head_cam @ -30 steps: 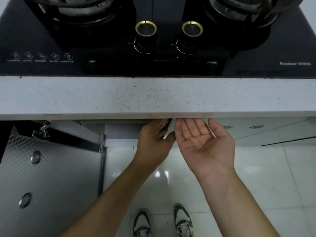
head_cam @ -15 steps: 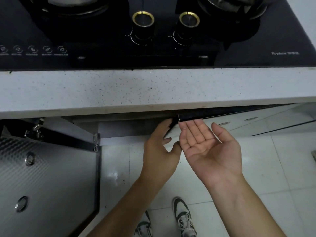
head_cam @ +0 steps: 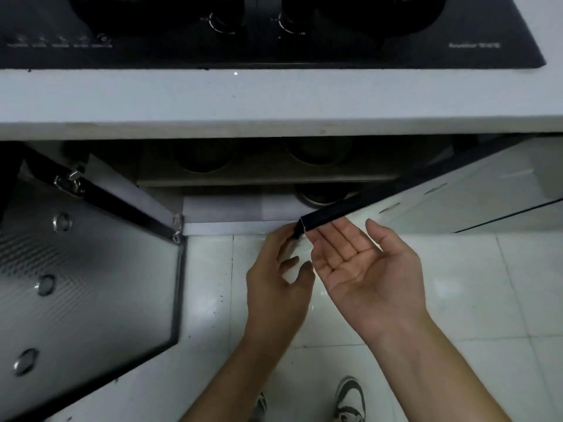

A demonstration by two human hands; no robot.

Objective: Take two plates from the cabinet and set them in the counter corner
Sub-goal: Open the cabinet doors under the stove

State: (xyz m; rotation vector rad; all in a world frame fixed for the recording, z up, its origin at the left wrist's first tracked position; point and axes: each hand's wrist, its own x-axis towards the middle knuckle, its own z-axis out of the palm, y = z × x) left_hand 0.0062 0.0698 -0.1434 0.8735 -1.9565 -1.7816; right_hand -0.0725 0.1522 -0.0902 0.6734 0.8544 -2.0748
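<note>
Below the counter, the cabinet's right door [head_cam: 484, 190] is swung partly out. My left hand [head_cam: 274, 281] is curled around that door's free edge [head_cam: 301, 228], fingers behind it. Beside the same edge my right hand [head_cam: 365, 275] is flat, palm up, holding nothing, its fingertips at the door corner. Inside the dim cabinet [head_cam: 259, 175], dark round dishes [head_cam: 316, 153] sit on a shelf, with another round dish [head_cam: 320, 194] lower down. I cannot tell which of them are plates.
The left cabinet door [head_cam: 85, 284] stands wide open at the left, its hinge [head_cam: 68, 181] showing. A pale counter edge [head_cam: 274, 102] runs above, with the black gas hob [head_cam: 259, 32] on it. White floor tiles and my shoes [head_cam: 350, 400] are below.
The right door has swung further out with my left hand on its edge, and the inside of the cabinet now shows. My view has tilted downward.
</note>
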